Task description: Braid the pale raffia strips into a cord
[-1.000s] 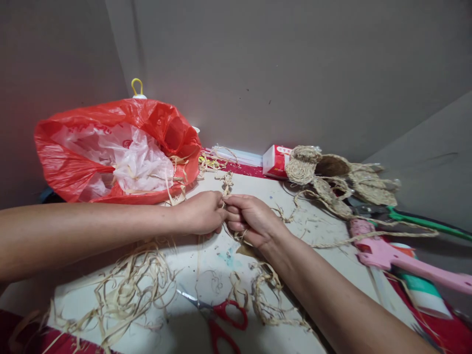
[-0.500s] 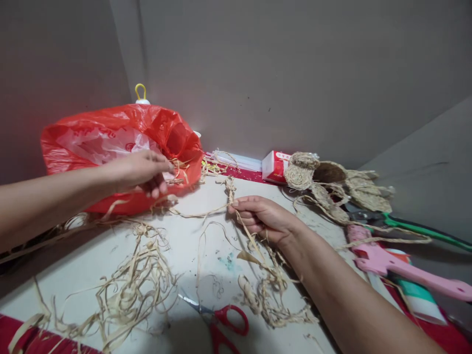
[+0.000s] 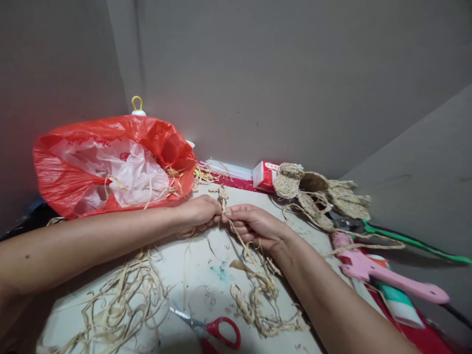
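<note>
Both hands meet over the white table around a short braid of dry straw, whose knotted end points away from me. My left hand pinches the braid's base from the left, fingers closed. From the right, my right hand grips the same spot between thumb and forefinger, the other fingers curled. Loose strands run down from there toward a coiled length of straw braid. Red-handled scissors lie below, blades to the left. A tangled heap of straw strips spreads beneath my left forearm.
A red plastic bag with a white inner bag stands at the back left. Woven straw pieces lie by a red-and-white box. At the right are a pink glue gun, a green-handled tool and a green-and-white cylinder.
My left hand has left the bag's opening and come right and down to the braid, closing on it beside my right hand. The camera view has shifted slightly.
</note>
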`<state>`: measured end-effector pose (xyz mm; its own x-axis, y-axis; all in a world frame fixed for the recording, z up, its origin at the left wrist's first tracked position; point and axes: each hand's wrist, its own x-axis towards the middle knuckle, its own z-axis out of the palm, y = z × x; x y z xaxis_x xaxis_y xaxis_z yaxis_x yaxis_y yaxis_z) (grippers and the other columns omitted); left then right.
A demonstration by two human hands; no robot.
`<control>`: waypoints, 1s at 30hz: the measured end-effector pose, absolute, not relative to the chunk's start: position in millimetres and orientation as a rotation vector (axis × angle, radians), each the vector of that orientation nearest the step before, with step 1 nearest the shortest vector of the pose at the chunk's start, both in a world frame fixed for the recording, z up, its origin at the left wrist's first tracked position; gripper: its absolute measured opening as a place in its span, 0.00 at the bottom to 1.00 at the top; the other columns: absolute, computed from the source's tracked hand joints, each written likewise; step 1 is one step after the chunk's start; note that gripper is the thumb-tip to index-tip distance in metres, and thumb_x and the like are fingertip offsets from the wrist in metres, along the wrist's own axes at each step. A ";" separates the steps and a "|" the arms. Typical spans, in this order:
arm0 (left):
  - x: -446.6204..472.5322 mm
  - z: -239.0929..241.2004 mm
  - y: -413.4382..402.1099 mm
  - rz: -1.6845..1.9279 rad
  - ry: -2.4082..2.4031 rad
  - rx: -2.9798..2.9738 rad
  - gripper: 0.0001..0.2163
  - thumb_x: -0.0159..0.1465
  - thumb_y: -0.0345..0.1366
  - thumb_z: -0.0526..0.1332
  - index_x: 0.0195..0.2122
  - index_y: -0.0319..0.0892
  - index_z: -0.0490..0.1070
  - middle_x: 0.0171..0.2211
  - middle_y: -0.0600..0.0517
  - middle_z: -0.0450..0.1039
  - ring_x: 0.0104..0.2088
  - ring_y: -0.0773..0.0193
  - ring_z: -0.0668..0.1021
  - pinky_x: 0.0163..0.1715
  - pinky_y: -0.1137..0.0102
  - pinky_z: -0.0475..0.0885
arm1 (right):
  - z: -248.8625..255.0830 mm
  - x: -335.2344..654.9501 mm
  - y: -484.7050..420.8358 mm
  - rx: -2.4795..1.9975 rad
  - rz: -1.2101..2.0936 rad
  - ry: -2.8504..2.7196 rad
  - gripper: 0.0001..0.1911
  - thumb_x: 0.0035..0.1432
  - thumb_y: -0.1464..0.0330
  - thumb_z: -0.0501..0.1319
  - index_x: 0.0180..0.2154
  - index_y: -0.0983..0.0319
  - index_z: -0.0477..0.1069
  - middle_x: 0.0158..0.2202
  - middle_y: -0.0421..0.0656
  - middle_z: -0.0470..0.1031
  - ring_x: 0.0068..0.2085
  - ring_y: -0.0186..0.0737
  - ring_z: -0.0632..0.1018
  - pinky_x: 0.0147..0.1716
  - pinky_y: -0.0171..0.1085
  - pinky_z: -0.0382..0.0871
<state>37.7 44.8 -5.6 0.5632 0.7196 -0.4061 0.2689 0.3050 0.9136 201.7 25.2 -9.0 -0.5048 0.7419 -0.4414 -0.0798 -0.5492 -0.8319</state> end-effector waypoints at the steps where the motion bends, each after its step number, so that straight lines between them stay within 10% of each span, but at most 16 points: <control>1: 36.3 -5.4 45.4 0.382 0.992 1.318 0.07 0.58 0.30 0.53 0.24 0.39 0.66 0.15 0.59 0.56 0.12 0.75 0.54 0.12 0.75 0.45 | -9.2 202.5 25.4 -1.147 2.086 -1.081 0.10 0.47 0.67 0.66 0.25 0.67 0.68 0.13 0.27 0.46 0.16 0.22 0.44 0.12 0.24 0.37; 30: 36.0 -6.8 47.9 0.337 1.051 1.484 0.11 0.60 0.32 0.54 0.20 0.41 0.64 0.08 0.61 0.50 0.09 0.74 0.52 0.11 0.75 0.44 | 10.1 206.0 15.8 -1.722 1.140 -2.015 0.11 0.52 0.65 0.55 0.23 0.63 0.68 0.17 0.36 0.59 0.19 0.30 0.59 0.17 0.31 0.50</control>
<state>36.0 47.9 -6.8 0.5458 0.7567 -0.3599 0.4063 0.1366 0.9035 206.0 15.8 10.1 -0.2668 0.9202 -0.2866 0.7199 -0.0074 -0.6941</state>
